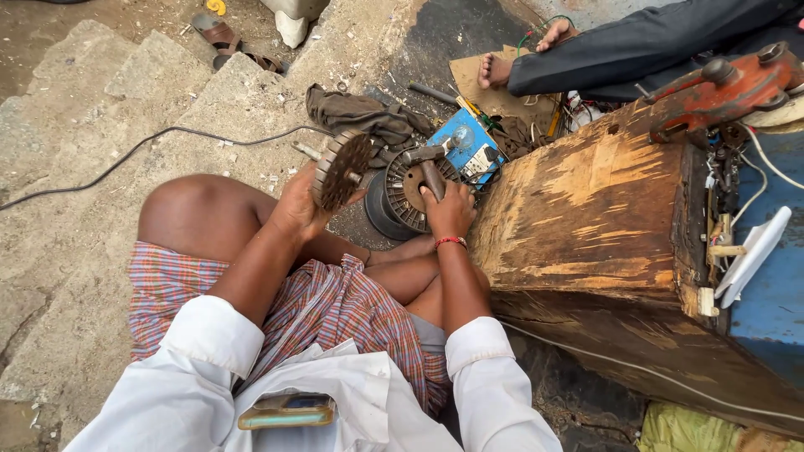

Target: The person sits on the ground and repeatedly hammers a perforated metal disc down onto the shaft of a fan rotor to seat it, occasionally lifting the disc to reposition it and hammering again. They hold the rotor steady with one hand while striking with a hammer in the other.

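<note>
A black cable (126, 155) trails over the concrete steps (100, 92) at far left. The left hand (297, 205) grips a round, toothed metal disc (339, 170) raised on edge, its shaft pointing right toward the dark motor housing (394, 197) on the ground. The right hand (448, 209) is clenched on a hammer handle (432, 176) over that housing, nearer it than the left. A wooden block (586, 226) stands just right.

Wooden block (586, 209), black cable (126, 159), sandals (230, 42), grey rag (360, 113).
</note>
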Available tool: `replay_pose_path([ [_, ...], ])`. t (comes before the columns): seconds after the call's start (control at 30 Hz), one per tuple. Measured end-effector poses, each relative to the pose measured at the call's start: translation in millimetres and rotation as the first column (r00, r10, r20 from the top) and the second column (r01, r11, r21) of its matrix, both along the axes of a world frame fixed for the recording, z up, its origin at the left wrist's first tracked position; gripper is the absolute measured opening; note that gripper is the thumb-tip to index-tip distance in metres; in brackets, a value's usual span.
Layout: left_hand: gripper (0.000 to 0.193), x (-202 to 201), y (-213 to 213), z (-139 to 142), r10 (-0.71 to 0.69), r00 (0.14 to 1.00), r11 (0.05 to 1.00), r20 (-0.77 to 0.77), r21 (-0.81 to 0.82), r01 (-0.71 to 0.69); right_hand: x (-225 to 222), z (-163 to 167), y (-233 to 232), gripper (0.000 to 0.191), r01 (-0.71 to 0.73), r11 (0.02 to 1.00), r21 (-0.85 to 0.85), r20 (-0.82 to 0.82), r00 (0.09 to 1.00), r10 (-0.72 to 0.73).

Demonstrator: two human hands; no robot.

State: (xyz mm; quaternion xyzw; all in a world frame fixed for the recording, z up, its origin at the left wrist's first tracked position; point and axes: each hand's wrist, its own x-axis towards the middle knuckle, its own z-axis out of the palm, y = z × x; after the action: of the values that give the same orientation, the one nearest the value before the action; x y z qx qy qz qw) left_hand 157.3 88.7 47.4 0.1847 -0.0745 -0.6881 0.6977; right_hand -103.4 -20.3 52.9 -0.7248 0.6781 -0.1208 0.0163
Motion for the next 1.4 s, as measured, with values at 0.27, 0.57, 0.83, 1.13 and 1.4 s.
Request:
replay_pose_path([
  [0.27,0.022,-12.9,-5.1,-20.7,0.271,0.324,0.963,0.906,-0.253,-0.096,41.7,31.1,47.4,0.050,-0.445,0.805,0.393,0.912,0.298,-0.281],
  [0.57,0.057,4.2,1.8,-11.3,0.131,0.653,0.987,0.746,-0.158,-0.018,33.8,6.5,70.1,0.039,-0.363,0.841,0.401,0.903,0.001,-0.430],
  [0.83,0.043,-17.6,2.8,-34.9,-0.234,0.895,0.946,0.380,0.301,0.120,15.2,-8.5,72.1,0.039,-0.408,0.846,0.342,0.896,-0.128,-0.425],
  [1.13,0.032,-27.5,6.7,-42.9,-0.197,0.883,0.964,0.426,0.247,0.096,14.3,2.1,80.6,0.044,-0.454,0.837,0.305,0.905,-0.136,-0.404],
  [1.4,0.041,-33.2,8.7,-37.5,-0.253,0.911,0.944,0.325,0.288,0.159,12.4,-9.5,83.6,0.048,-0.386,0.867,0.316,0.916,-0.114,-0.385],
])
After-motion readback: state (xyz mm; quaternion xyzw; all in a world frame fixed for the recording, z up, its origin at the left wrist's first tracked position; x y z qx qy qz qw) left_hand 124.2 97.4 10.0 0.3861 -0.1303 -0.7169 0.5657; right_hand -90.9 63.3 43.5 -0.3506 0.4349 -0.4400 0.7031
